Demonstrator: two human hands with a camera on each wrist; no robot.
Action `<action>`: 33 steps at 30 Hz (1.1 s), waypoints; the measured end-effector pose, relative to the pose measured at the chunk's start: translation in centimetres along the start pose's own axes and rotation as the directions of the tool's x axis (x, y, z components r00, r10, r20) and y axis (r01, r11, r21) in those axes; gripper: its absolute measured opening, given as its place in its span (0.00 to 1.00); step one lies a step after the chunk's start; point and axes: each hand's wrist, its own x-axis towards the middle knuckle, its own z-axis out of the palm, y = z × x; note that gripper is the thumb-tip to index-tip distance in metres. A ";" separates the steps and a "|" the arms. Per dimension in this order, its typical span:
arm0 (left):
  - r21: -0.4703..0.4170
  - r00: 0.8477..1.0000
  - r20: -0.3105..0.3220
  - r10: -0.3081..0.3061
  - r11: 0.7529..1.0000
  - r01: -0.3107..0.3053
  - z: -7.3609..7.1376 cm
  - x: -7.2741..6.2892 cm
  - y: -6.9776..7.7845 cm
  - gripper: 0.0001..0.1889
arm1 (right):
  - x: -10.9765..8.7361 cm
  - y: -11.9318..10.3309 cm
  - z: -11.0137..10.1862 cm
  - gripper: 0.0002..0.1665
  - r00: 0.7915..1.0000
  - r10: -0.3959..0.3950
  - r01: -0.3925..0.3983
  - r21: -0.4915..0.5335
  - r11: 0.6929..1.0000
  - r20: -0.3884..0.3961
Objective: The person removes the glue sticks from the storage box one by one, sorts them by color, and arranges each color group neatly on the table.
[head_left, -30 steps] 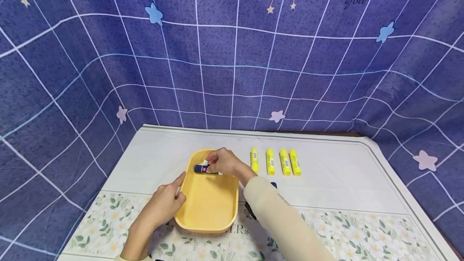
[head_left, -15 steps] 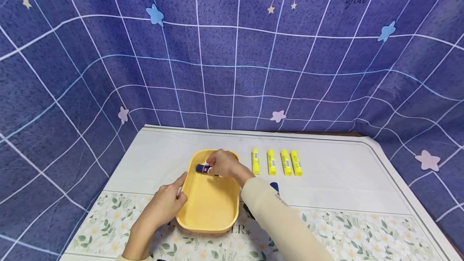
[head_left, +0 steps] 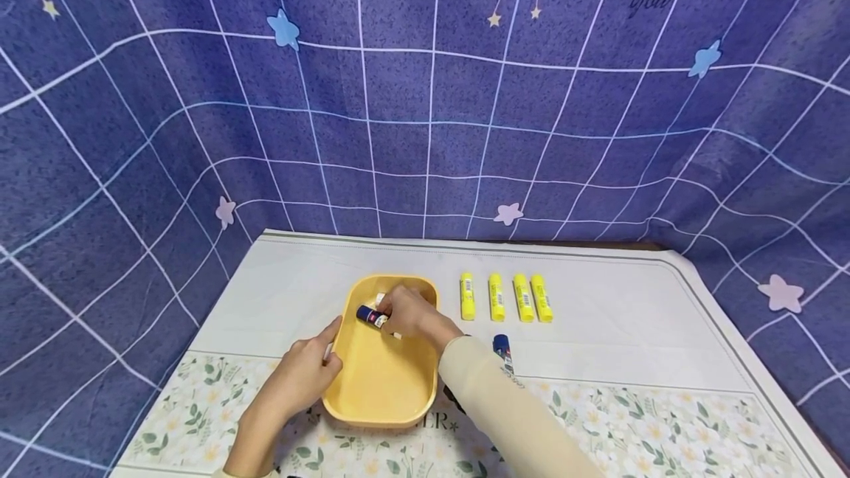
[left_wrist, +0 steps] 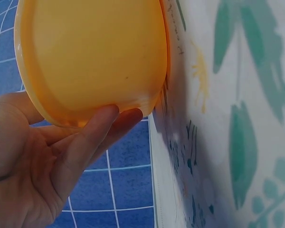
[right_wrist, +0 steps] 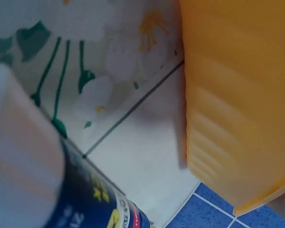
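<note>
A yellow tray stands on the table, its left wall held by my left hand. Index finger and thumb lie at the rim in the head view; in the left wrist view other fingers touch the tray's outside. Inside the tray's far part, my right hand grips a navy glue stick, its capped end pointing left. A small white end shows just behind that stick, mostly hidden by the hand. The right wrist view shows mainly the tray's outer wall.
Several yellow glue sticks lie in a row right of the tray. Another navy glue stick rests on the table beside my right forearm, close up in the right wrist view. A blue curtain hangs behind the table.
My right hand has gone slightly lower into the tray, and the navy glue stick there has turned to a slant. The forearm shifted left, uncovering more of the navy stick on the table.
</note>
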 end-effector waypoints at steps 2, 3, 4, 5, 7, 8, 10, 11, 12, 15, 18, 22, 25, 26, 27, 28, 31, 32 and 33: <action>0.000 1.000 0.000 0.001 1.000 -0.001 0.0 0.0 0.0 0.36 | -0.1 0.0 0.1 0.16 1.000 0.001 -0.001 0.007 1.000 -0.013; -0.001 1.000 -0.001 0.001 1.000 -0.001 0.0 0.0 0.0 0.36 | -0.1 0.0 0.1 0.16 1.000 0.000 0.000 0.013 1.000 -0.017; 0.000 1.000 0.000 0.003 1.000 -0.003 0.0 0.0 0.0 0.36 | -0.1 0.0 0.0 0.16 1.000 0.002 -0.001 0.018 1.000 -0.019; 0.000 1.000 -0.001 0.003 1.000 -0.003 0.0 0.0 0.0 0.36 | -0.2 0.0 0.0 0.17 1.000 0.003 -0.002 0.024 1.000 -0.021; 0.000 1.000 -0.003 0.006 1.000 -0.006 0.0 0.0 0.1 0.36 | -0.2 0.0 0.0 0.17 1.000 0.000 0.001 0.049 0.999 -0.022; -0.001 1.000 -0.003 0.007 1.000 -0.007 0.0 0.0 0.1 0.36 | -0.2 0.0 -0.1 0.17 1.000 -0.003 0.004 0.057 0.998 -0.026; -0.003 1.000 -0.003 0.009 1.000 -0.009 0.0 0.0 0.2 0.36 | -0.3 -0.1 -0.2 0.17 0.999 0.003 0.000 0.079 0.997 -0.033; -0.004 1.000 -0.001 0.009 1.000 -0.009 0.0 0.0 0.2 0.36 | -0.3 -0.1 -0.2 0.17 0.999 0.005 -0.001 0.090 0.996 -0.037; -0.004 1.000 0.001 0.009 1.000 -0.009 0.0 0.0 0.2 0.36 | -0.3 -0.1 -0.3 0.17 0.999 0.006 -0.002 0.101 0.995 -0.039; -0.001 1.000 0.007 0.010 1.000 -0.010 -0.1 -0.1 0.2 0.36 | -0.4 -0.1 -0.3 0.16 0.999 0.010 -0.004 0.120 0.993 -0.049; 0.002 1.000 0.009 0.009 1.000 -0.009 -0.1 -0.1 0.2 0.36 | -0.5 -0.1 -0.5 0.16 0.998 0.003 0.005 0.136 0.991 -0.056; -0.004 1.000 0.008 0.004 1.000 -0.004 -0.1 -0.1 0.2 0.36 | -1.0 -0.4 -1.2 0.17 0.997 -0.009 0.023 0.175 0.984 -0.076; -0.009 1.000 0.009 -0.003 1.000 0.003 -0.1 -0.2 0.2 0.36 | -1.6 -0.4 -2.0 0.17 0.996 -0.005 0.027 0.245 0.969 -0.092; -0.011 1.000 0.009 -0.005 1.000 0.005 -0.1 -0.2 0.3 0.36 | -1.8 -0.3 -2.3 0.17 0.995 0.001 0.027 0.279 0.960 -0.098; -0.012 1.000 0.009 -0.006 1.000 0.006 -0.1 -0.2 0.3 0.36 | -2.0 -0.2 -2.5 0.18 0.995 0.011 0.022 0.314 0.949 -0.103; -0.011 1.000 0.009 -0.006 1.000 0.006 -0.1 -0.2 0.3 0.36 | -2.2 0.0 -2.8 0.18 0.994 0.021 0.018 0.350 0.936 -0.109; -0.015 1.000 0.010 -0.007 1.000 0.007 0.0 -0.2 0.4 0.36 | -2.6 0.6 -3.5 0.20 0.989 0.057 0.008 0.445 0.896 -0.133; -0.016 1.000 0.010 -0.006 1.000 0.006 -0.1 -0.2 0.4 0.36 | -2.7 0.9 -3.8 0.20 0.987 0.064 0.013 0.471 0.882 -0.146; -0.017 1.000 0.010 -0.005 1.000 0.005 -0.1 -0.3 0.4 0.36 | -2.9 1.1 -4.1 0.21 0.984 0.073 0.015 0.488 0.873 -0.160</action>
